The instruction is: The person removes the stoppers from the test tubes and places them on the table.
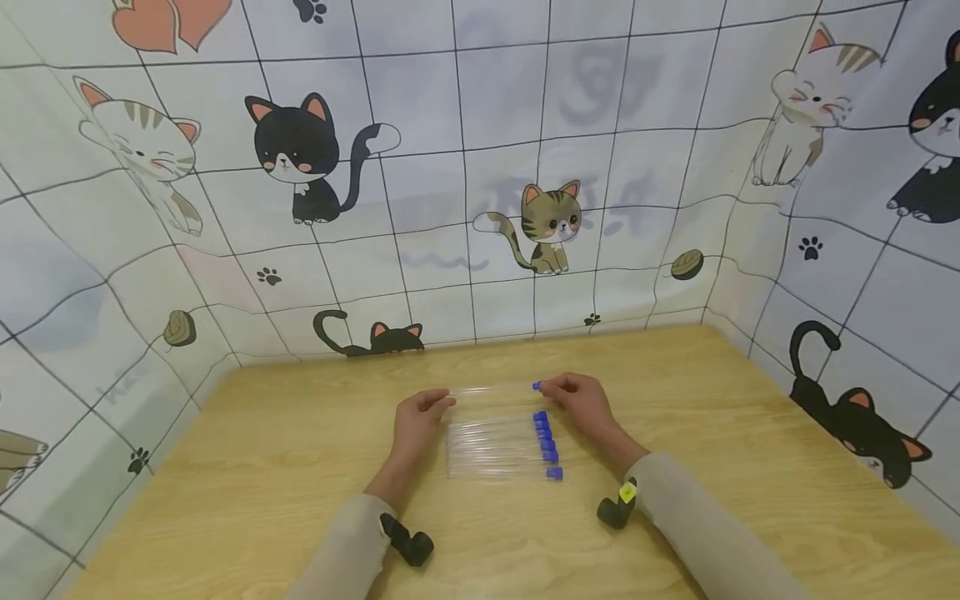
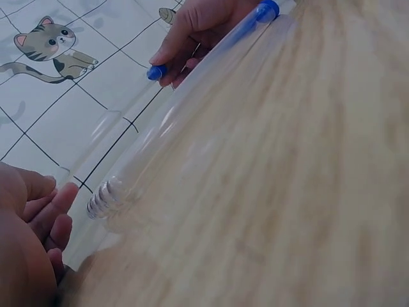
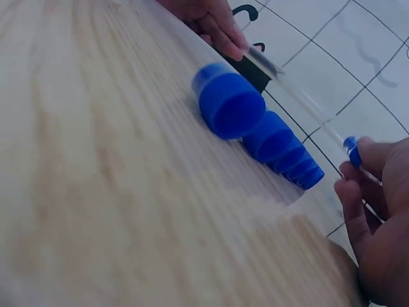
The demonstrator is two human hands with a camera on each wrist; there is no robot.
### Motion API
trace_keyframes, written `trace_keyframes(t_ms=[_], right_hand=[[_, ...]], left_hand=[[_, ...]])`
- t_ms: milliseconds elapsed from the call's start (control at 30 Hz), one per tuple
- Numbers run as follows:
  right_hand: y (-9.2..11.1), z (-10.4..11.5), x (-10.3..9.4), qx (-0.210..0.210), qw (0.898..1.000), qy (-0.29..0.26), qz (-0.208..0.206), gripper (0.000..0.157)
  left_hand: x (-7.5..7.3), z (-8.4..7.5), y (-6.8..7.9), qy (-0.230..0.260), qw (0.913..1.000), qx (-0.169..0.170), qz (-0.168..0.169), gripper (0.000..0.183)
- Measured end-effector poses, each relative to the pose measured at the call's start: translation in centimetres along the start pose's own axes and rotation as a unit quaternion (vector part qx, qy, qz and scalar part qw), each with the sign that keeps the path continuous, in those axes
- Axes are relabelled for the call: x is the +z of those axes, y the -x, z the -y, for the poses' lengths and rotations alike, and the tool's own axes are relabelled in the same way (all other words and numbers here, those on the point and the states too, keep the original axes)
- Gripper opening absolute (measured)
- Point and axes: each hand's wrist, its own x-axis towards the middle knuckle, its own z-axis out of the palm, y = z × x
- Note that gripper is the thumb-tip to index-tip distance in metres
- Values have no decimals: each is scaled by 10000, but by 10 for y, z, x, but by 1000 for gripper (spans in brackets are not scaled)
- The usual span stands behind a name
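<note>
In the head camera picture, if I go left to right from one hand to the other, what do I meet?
A bare left hand → a clear, slender, see-through tube → its small, bright-blue cap → a bare right hand.

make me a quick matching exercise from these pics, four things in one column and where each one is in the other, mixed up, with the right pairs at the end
Things
1. left hand
2. right hand
3. row of clear tubes
4. cat-print backdrop

Places
A. lying side by side on the wooden table
B. at the blue cap of the held tube
C. beyond the far edge of the wooden table
D. at the clear end of the held tube

Right pairs
1-D
2-B
3-A
4-C
</note>
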Motion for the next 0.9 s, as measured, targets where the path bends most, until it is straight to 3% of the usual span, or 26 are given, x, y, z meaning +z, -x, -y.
trace_keyframes(t_ms=[167,300,533,700,900], right_hand=[[-2,-7,1,-71,9982,-574,146,25],[-6,-10,1,-246,9953,-871,341,35],[-4,-1,-1,-381,9966,-444,584,32],[-4,0,-1,-590,9949,-406,705,29],[-7,-8,0,-501,9944,-353,859,32]], left_hand=[[1,6,-3,330,9994,-91,-15,22],[2,9,-8,439,9990,-63,-29,21],[-1,5,-9,466,9987,-1,-186,16],[-2,3,-6,571,9983,83,-109,22],[-4,8,-5,110,9992,367,90,22]])
